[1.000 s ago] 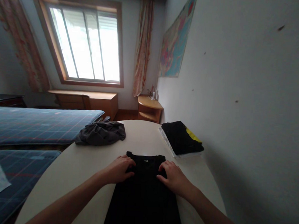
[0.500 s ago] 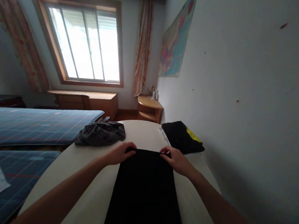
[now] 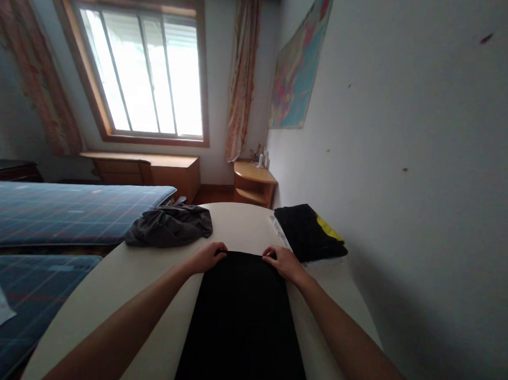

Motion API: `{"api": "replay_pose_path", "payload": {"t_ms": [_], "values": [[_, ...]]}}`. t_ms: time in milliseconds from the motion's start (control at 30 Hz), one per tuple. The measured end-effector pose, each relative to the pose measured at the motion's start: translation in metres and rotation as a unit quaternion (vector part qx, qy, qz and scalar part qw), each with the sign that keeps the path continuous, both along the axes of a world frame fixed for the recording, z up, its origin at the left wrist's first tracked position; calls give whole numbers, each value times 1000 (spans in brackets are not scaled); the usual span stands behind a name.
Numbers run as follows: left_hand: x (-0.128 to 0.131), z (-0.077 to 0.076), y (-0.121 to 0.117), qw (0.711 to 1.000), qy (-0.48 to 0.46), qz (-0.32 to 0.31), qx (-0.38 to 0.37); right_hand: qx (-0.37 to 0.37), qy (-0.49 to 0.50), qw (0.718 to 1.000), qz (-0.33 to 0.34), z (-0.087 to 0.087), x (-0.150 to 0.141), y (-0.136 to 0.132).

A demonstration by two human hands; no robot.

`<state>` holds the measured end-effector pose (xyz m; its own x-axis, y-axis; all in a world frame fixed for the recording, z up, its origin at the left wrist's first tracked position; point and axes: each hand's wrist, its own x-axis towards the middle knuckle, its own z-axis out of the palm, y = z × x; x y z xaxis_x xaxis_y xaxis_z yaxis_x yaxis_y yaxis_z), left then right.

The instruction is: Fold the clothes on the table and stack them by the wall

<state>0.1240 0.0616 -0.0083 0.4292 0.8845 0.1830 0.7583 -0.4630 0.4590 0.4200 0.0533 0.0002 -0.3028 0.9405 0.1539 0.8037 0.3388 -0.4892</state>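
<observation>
A long black garment (image 3: 243,321) lies flat on the round pale table (image 3: 151,315), running from its far edge down past the bottom of the view. Its exact kind cannot be made out. At its far left corner, my left hand (image 3: 208,257) pinches the edge between thumb and fingers. My right hand (image 3: 283,262) grips the same edge near the far right corner. Between the two hands the edge is nearly straight.
A crumpled dark grey cloth (image 3: 172,225) lies at the table's far left. Folded black clothing with a yellow patch (image 3: 309,232) rests at the right, by the wall (image 3: 407,222). Two plaid mattresses (image 3: 72,210) are on the left. Behind stand a desk (image 3: 169,170) and corner shelf (image 3: 254,178).
My right hand has shifted left along the far edge, and my left hand has moved slightly left. The hands are a little closer together, both still on the garment.
</observation>
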Motion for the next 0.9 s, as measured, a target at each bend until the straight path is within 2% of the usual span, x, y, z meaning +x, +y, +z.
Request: {"api": "replay_pose_path", "payload": {"t_ms": [100,167,267,367,433,567,667,733,800,867,900], "values": [[4,6,-9,999,-1,26,29,22,-16,999,-24,6,-7,-5],[12,8,-23,997,-5,44,61,59,-35,997,-38,9,-18,-18],[27,4,-47,993,25,28,108,112,-70,991,-2,7,-38,-49],[38,-8,-60,991,95,12,97,68,-95,991,68,-3,-50,-76],[40,-17,-61,990,125,23,64,25,-107,991,81,-10,-48,-83],[39,-22,-57,988,146,43,34,-15,-121,992,24,-16,-28,-71],[39,-19,-59,986,153,57,41,-16,-140,990,-30,-9,-19,-66],[40,-18,-61,985,154,62,54,8,-144,989,-31,0,-23,-77],[40,-18,-62,985,151,59,62,34,-130,990,36,8,-33,-100],[39,-19,-60,985,149,59,62,49,-103,979,172,12,-47,-129],[39,-20,-59,985,149,65,60,61,-95,963,246,10,-54,-144]]}}
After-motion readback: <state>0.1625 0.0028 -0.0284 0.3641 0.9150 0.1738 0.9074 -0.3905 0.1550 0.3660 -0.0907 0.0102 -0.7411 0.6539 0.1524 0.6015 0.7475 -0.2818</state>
